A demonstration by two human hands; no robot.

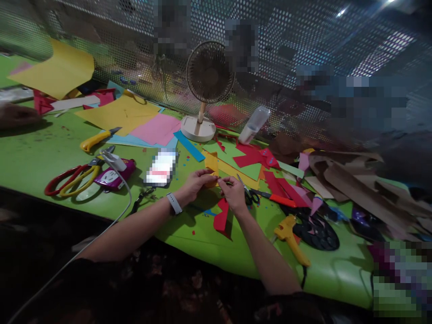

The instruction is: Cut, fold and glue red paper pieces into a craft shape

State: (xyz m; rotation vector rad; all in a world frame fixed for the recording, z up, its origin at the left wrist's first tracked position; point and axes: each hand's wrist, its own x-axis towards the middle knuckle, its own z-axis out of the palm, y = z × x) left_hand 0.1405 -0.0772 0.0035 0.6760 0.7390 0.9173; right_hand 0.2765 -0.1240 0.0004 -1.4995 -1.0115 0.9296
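Observation:
A small folded piece of orange-yellow paper (211, 163) is pinched between the thumb and fingers of my left hand (197, 183). My right hand (232, 191) meets it from the other side, its thumb and forefinger closed at the paper's lower right edge. The fingertips partly hide the paper. Just beyond my right hand lie black-handled scissors (251, 194). Below the hands a folded red paper strip (222, 218) rests on the green tabletop (189, 229). Behind them are a flat yellow strip (239, 173) and a blue strip (189, 146).
A fan (198, 129) stands at the back, beside a tilted clear bottle (254, 123). To the left are a phone (161, 166), a purple power adapter (116, 175) and large shears (69, 180). A yellow glue gun (292, 240) lies right. Another person's hand (18, 114) shows far left.

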